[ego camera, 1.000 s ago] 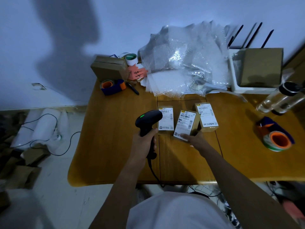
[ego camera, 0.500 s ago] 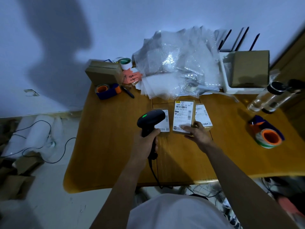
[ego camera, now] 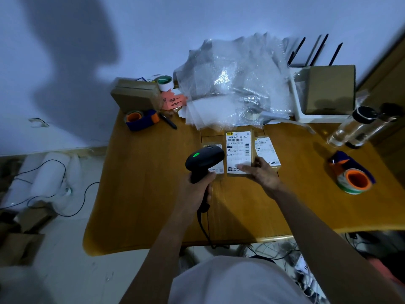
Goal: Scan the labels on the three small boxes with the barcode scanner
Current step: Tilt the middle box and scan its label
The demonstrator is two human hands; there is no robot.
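Three small brown boxes with white labels stand side by side on the wooden table (ego camera: 140,194). My left hand (ego camera: 198,189) grips the handle of a black barcode scanner (ego camera: 205,160) whose green light is on; its head covers part of the left box (ego camera: 217,170). My right hand (ego camera: 262,175) holds the middle box (ego camera: 238,150) by its near edge, tilted up so its label faces me. The right box (ego camera: 266,150) lies flat just behind that hand.
A heap of bubble wrap (ego camera: 232,88) fills the back of the table. Tape dispensers sit at the back left (ego camera: 141,119) and at the right (ego camera: 352,178). A clear bottle (ego camera: 355,128), a cardboard box (ego camera: 135,95) and a white tray with a carton (ego camera: 328,88) are nearby.
My right hand has lifted the middle box upright so its label faces me. The scanner has stayed over the left box.
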